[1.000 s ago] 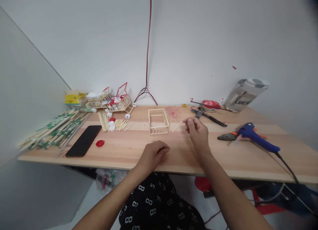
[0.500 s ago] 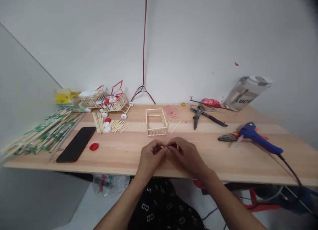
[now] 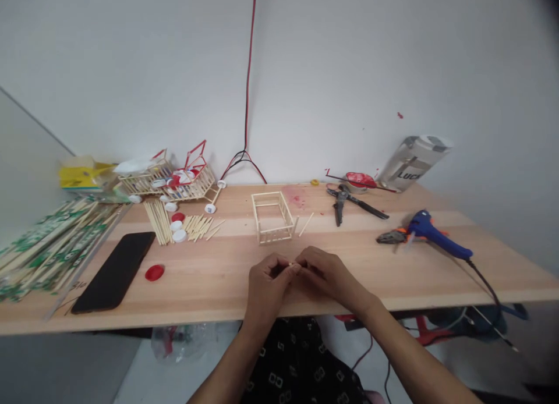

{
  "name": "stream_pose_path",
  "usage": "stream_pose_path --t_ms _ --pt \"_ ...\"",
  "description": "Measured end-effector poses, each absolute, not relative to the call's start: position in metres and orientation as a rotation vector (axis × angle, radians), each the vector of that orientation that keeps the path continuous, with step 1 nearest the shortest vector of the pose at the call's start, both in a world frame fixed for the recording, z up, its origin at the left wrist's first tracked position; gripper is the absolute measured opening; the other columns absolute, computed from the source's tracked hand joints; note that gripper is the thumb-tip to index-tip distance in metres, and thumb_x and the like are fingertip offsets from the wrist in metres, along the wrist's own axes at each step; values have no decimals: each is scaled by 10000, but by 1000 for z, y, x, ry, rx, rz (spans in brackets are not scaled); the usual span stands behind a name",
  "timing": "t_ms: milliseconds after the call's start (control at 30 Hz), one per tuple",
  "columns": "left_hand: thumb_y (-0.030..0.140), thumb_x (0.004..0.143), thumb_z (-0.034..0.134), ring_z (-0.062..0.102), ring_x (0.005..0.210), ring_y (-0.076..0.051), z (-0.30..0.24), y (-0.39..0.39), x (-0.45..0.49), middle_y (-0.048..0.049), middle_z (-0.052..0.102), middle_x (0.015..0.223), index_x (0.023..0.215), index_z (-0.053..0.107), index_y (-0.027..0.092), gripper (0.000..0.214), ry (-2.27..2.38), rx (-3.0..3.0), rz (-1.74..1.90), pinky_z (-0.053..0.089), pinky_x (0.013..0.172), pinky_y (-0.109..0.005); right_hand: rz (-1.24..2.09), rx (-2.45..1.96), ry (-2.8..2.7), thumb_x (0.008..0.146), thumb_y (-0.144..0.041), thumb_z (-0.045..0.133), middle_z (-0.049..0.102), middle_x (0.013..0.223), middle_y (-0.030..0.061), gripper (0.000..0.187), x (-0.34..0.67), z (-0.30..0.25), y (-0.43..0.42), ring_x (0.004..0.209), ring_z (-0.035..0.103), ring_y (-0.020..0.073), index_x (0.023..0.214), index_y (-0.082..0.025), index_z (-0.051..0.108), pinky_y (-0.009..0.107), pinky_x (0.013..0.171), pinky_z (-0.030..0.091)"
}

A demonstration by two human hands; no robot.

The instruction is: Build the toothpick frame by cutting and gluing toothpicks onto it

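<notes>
My left hand [image 3: 271,279] and my right hand [image 3: 325,273] meet over the table's front part, fingertips pinched together. Between them shows the pale end of a small wooden stick [image 3: 292,265], mostly hidden by the fingers. Just beyond the hands stands a small open box frame [image 3: 275,236] of thin wooden sticks, with short uprights along its near side. One loose stick [image 3: 306,224] lies to its right.
To the left are cut sticks [image 3: 198,226], bottle caps [image 3: 154,272], a black phone [image 3: 114,271], bundled wrapped skewers [image 3: 65,241] and two stick carts [image 3: 192,184]. On the right lie cutters [image 3: 356,204], pliers [image 3: 392,236], a blue glue gun [image 3: 441,236] and a clear container [image 3: 413,162].
The view has shifted and tilted slightly, so things on the table sit differently in the picture. Both hands stay pinched together, and less of the small stick shows between the fingers.
</notes>
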State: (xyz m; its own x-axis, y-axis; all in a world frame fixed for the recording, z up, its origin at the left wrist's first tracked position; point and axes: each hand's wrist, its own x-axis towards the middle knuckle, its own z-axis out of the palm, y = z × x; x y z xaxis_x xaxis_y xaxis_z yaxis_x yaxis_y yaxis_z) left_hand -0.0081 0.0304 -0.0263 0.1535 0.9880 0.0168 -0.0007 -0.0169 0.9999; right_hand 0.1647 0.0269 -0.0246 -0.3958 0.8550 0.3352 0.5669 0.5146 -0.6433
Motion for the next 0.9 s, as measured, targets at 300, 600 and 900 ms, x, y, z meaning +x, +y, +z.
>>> stream_pose_path --t_ms 300,600,900 --pt "319 748 688 534 578 -118 -29 36 -10 23 608 632 737 658 174 149 1042 1286 1068 415 551 -229 570 -1204 -2078 934 -236 495 637 855 29 106 161 -19 28 785 581 161 914 -217 597 282 702 459" --pt "275 762 661 646 788 -156 -31 36 -11 -32 682 842 1075 637 174 330 1000 1383 1165 509 736 -280 585 -1218 -2019 940 -249 494 648 841 10 128 161 -24 29 781 587 152 868 -224 597 274 722 437" --pt "285 810 606 617 844 -164 -12 46 -47 -64 682 948 974 655 159 212 1400 1559 1567 491 754 -283 479 -1296 -1945 897 -228 513 604 750 -5 119 167 -26 27 684 519 139 812 -199 590 259 659 369"
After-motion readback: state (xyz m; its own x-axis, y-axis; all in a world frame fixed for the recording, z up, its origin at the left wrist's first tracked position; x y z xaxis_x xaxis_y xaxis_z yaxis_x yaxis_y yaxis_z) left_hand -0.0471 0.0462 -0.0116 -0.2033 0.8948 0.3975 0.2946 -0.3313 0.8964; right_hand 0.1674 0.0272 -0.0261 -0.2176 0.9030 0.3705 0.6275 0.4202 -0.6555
